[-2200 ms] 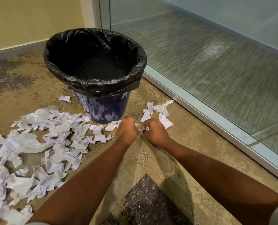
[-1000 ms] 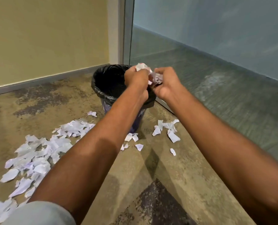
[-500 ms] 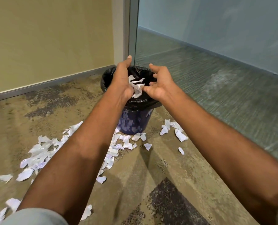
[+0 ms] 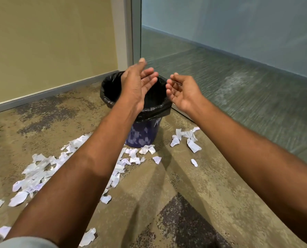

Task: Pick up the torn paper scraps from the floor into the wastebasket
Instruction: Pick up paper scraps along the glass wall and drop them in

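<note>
1. The floor [image 4: 167,203] is the biggest thing here. Lots of torn paper lies on it, so I think my job is far from done.
2. The wastebasket [image 4: 142,136] stands on the floor, close to the glass wall [image 4: 238,86]. A black bag [image 4: 111,102] folds over its rim. It is dark inside, so I cannot tell how much paper is in there.
3. The big pile of scraps [image 4: 41,169] lies on the floor to the left of the wastebasket. Part of it is hidden under my left arm. This is most of what is left to pick up.
4. My left hand [image 4: 136,86] and my right hand [image 4: 183,93] are up over the mouth of the wastebasket, palms turned toward each other.
5. My fingers [image 4: 149,77] are apart and loose on both hands. They hold nothing, so I think they are free to go down for more.
6. A small bunch of scraps [image 4: 134,158] lies right in front of the wastebasket.
7. Another little bunch [image 4: 186,138] lies to its right, near the glass wall.
8. One lone scrap [image 4: 194,162] lies just below that bunch. It needs picking up too.
</note>
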A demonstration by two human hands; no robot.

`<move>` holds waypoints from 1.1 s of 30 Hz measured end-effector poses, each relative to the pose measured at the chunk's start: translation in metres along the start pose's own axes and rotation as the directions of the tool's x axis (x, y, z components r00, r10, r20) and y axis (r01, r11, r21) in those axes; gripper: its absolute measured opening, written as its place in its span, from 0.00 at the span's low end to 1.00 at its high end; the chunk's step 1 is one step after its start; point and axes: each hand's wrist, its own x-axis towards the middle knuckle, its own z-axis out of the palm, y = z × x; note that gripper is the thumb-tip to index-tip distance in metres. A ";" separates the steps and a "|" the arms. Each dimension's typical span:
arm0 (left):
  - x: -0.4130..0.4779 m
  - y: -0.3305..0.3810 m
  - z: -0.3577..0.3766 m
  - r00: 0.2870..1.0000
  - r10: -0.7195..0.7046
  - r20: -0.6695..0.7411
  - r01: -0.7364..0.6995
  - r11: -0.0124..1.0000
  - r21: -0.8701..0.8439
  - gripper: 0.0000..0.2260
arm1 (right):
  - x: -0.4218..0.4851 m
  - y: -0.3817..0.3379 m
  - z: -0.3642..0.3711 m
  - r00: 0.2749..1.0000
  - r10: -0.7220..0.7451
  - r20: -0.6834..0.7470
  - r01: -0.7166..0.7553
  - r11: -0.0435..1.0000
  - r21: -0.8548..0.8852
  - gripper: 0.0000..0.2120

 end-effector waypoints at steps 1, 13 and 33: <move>-0.002 -0.006 0.004 0.999 0.009 0.044 -0.010 1.000 0.027 0.14 | 0.004 0.001 -0.013 1.000 -0.003 -0.011 0.002 0.999 -0.052 0.07; -0.036 -0.132 0.030 0.904 -0.258 0.342 -0.044 0.738 0.673 0.08 | 0.014 0.087 -0.204 0.982 0.168 0.086 0.088 -0.008 -0.996 0.05; 0.001 -0.322 -0.045 0.972 -0.114 0.206 -0.199 0.069 0.978 0.31 | 0.022 0.193 -0.301 0.917 -0.196 0.347 0.314 -0.182 -0.932 0.08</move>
